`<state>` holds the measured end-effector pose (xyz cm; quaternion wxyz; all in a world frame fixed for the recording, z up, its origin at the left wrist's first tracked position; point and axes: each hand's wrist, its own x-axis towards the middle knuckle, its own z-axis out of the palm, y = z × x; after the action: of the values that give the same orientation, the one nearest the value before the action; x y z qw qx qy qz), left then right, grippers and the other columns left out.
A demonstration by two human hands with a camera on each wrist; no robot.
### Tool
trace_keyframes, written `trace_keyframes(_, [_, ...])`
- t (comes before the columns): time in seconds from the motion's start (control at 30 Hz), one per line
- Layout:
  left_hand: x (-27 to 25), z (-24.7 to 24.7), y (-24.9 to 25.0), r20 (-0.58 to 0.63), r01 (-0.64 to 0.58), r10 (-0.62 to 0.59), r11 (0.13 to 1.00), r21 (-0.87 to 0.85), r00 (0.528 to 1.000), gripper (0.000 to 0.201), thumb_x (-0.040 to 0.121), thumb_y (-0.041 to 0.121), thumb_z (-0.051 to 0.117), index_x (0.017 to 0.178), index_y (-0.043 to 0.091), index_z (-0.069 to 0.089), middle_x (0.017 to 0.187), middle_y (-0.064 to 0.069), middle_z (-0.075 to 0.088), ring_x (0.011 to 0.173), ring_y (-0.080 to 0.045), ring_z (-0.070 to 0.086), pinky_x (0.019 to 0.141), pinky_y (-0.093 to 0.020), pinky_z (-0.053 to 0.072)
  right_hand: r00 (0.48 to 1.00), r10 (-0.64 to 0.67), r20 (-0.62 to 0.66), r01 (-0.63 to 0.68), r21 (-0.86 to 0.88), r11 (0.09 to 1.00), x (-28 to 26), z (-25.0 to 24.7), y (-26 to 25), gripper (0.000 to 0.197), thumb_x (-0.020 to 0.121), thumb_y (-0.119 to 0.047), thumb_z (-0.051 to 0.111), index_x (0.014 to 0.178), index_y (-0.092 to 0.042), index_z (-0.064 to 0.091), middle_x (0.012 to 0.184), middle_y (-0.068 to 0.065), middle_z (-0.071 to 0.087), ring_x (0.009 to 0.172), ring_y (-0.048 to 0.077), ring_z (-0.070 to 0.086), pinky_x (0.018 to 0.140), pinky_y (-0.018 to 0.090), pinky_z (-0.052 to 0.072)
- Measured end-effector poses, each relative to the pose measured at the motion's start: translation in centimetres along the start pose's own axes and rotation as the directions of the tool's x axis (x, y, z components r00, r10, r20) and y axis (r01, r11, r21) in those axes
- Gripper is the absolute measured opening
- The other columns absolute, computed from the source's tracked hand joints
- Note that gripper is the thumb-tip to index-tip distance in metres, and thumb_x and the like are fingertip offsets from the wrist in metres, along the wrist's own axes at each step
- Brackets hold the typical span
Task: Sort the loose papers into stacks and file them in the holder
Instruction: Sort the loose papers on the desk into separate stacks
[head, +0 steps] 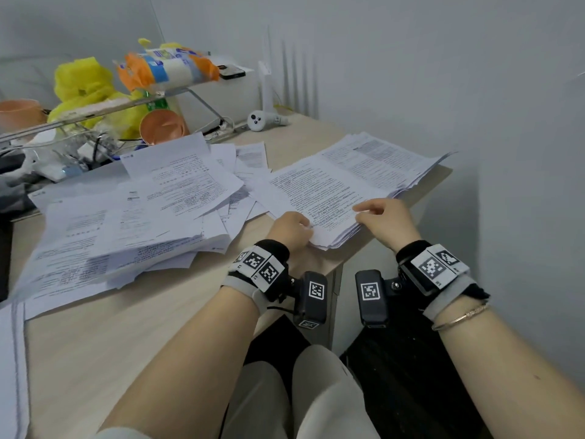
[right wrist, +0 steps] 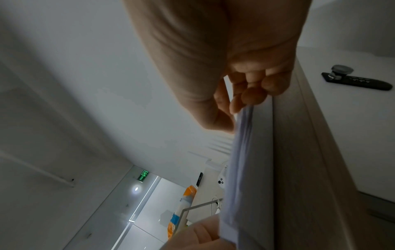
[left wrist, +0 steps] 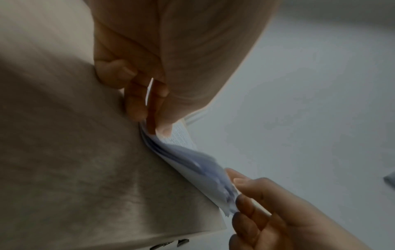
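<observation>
1. Lying at the table's (head: 133,327) near corner, the stack of printed papers (head: 329,191) overhangs the edge between both hands.
2. The left hand (head: 289,229) pinches the stack's near-left corner, thumb on top, fingers curled beneath.
3. The right hand (head: 384,218) grips the stack's near-right edge, fingers curled under.
4. Beyond the left hand, a loose paper pile (head: 126,217) spreads.
5. Farther off, an orange bowl (head: 163,126).

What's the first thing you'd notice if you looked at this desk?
Papers everywhere! A messy pile covers the desk's left side, and both hands, left and right, pinch the near edge of a neater stack at the right corner. Behind, bright yellow bags sit on the clutter.
</observation>
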<state>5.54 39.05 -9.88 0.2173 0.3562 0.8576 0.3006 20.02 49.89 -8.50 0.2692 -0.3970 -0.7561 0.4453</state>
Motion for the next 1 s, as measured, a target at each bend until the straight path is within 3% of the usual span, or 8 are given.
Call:
trace_keyframes(0.2, [-1.4, -1.4, 0.0, -0.016, -0.013, 0.013, 1.000, -0.007, 1.000, 0.058, 0.089, 0.036, 0.061, 0.139, 0.013, 0.042, 0.143, -0.004, 0.045, 0.130, -0.021, 0.043, 0.103, -0.028, 0.032, 0.995, -0.060, -0.080, 0.065, 0.054, 0.996, -0.8, 0.4, -1.4, 0.011, 0.083, -0.019, 0.061, 0.091, -0.022, 0.069, 0.063, -0.003, 0.040, 0.055, 0.010, 0.040, 0.058, 0.024, 0.035])
trace_keyframes(0.33, [-2.5, -3.4, -0.2, -0.110, -0.034, 0.025, 0.996, -0.083, 0.994, 0.056, 0.089, 0.039, 0.060, 0.136, 0.015, 0.042, 0.132, -0.006, 0.054, 0.119, -0.023, 0.053, 0.103, -0.035, 0.040, 0.987, -0.121, -0.108, 0.133, 0.117, 0.984, -1.1, 1.0, -3.3, 0.012, 0.085, -0.017, 0.060, 0.093, -0.020, 0.068, 0.061, -0.004, 0.038, 0.053, 0.009, 0.036, 0.057, 0.023, 0.035])
trace_keyframes(0.43, [-3.4, -5.5, -0.6, -0.193, -0.068, 0.040, 0.988, -0.138, 0.980, 0.045, 0.090, 0.033, 0.057, 0.131, 0.017, 0.046, 0.110, -0.004, 0.061, 0.103, -0.021, 0.060, 0.087, -0.032, 0.046, 0.980, -0.181, -0.082, 0.191, 0.137, 0.972, -1.5, 2.3, -5.2, 0.015, 0.085, -0.012, 0.059, 0.093, -0.020, 0.069, 0.064, -0.005, 0.045, 0.056, 0.008, 0.042, 0.059, 0.020, 0.039])
trace_keyframes(0.53, [-4.6, -7.9, -1.6, -0.309, -0.097, 0.046, 0.983, -0.153, 0.950, 0.036, 0.092, 0.027, 0.055, 0.126, 0.016, 0.051, 0.106, -0.002, 0.061, 0.093, -0.015, 0.056, 0.073, -0.023, 0.038, 0.974, -0.226, -0.032, 0.228, 0.163, 0.960, -2.0, 4.2, -7.2, 0.018, 0.085, -0.007, 0.057, 0.093, -0.017, 0.069, 0.077, -0.003, 0.057, 0.064, 0.003, 0.049, 0.060, 0.011, 0.041])
trace_keyframes(0.63, [-5.5, -10.3, -3.4, -0.398, -0.089, 0.026, 0.986, -0.141, 0.917, 0.031, 0.093, 0.025, 0.053, 0.122, 0.015, 0.054, 0.104, 0.001, 0.061, 0.089, -0.012, 0.053, 0.061, -0.015, 0.036, 0.969, -0.246, 0.036, 0.232, 0.216, 0.948, -2.4, 6.6, -9.3, 0.017, 0.085, -0.006, 0.056, 0.090, -0.017, 0.069, 0.082, -0.006, 0.062, 0.072, 0.004, 0.053, 0.071, 0.020, 0.044])
trace_keyframes(0.73, [-5.9, -12.3, -5.1, -0.435, -0.065, -0.004, 0.987, -0.144, 0.900, 0.031, 0.091, 0.022, 0.054, 0.121, 0.014, 0.056, 0.109, 0.001, 0.060, 0.097, -0.013, 0.054, 0.077, -0.023, 0.042, 0.962, -0.250, 0.113, 0.220, 0.225, 0.949, -2.3, 8.8, -10.9, 0.015, 0.084, -0.009, 0.057, 0.090, -0.018, 0.068, 0.085, -0.007, 0.062, 0.081, 0.010, 0.055, 0.075, 0.027, 0.043])
trace_keyframes(0.83, [-6.0, -14.2, -7.3, -0.464, -0.016, -0.042, 0.993, -0.121, 0.885, 0.030, 0.090, 0.024, 0.054, 0.120, 0.016, 0.057, 0.116, 0.001, 0.061, 0.109, -0.017, 0.055, 0.095, -0.033, 0.044, 0.941, -0.251, 0.226, 0.221, 0.149, 0.964, -1.8, 11.4, -12.5, 0.013, 0.085, -0.011, 0.059, 0.093, -0.015, 0.068, 0.094, -0.001, 0.064, 0.091, 0.012, 0.056, 0.079, 0.026, 0.041])
trace_keyframes(1.0, [-5.3, -16.3, -11.0, -0.405, 0.120, -0.137, 0.990, -0.068, 0.904, 0.034, 0.091, 0.025, 0.054, 0.124, 0.017, 0.053, 0.125, -0.001, 0.057, 0.118, -0.022, 0.050, 0.101, -0.040, 0.042, 0.902, -0.184, 0.390, 0.173, 0.064, 0.983, -0.5, 15.3, -14.1, 0.018, 0.085, -0.011, 0.060, 0.100, -0.004, 0.068, 0.109, 0.011, 0.067, 0.094, 0.019, 0.058, 0.066, 0.022, 0.039])
